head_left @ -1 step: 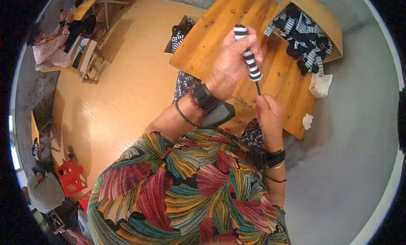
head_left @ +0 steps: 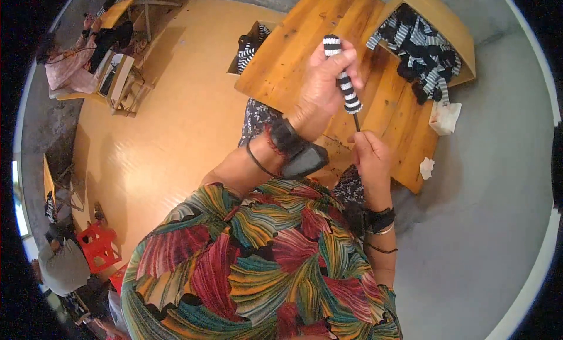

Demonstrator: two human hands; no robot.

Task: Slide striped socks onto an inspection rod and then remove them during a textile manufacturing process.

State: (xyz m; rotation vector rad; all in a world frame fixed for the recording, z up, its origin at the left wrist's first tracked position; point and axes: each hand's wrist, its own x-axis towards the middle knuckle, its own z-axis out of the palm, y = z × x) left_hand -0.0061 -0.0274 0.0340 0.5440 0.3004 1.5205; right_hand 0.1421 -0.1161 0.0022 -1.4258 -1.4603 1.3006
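My left hand (head_left: 328,76) is closed round a narrow knitted tube (head_left: 350,97) with black and white stripes. The tube stands tilted above the wooden table, its top end poking out over my thumb and its lower end below my fingers. A thin dark rod (head_left: 357,123) runs out of that lower end. My right hand (head_left: 372,155) pinches the rod further down, fingers pressed together. How far the rod reaches inside the knit is hidden.
The wooden table (head_left: 287,64) lies under my hands. At its far right a cardboard box (head_left: 460,32) spills striped knitted pieces; a small white box (head_left: 444,118) is beside it. Another box (head_left: 233,63) of striped knits stands past the left edge. A person (head_left: 73,70) sits far left, near a red stool (head_left: 98,246).
Both hands have shifted very slightly to the left with the knitted tube and rod. The stripes at the tube's top end sit a little differently. The grips are the same.
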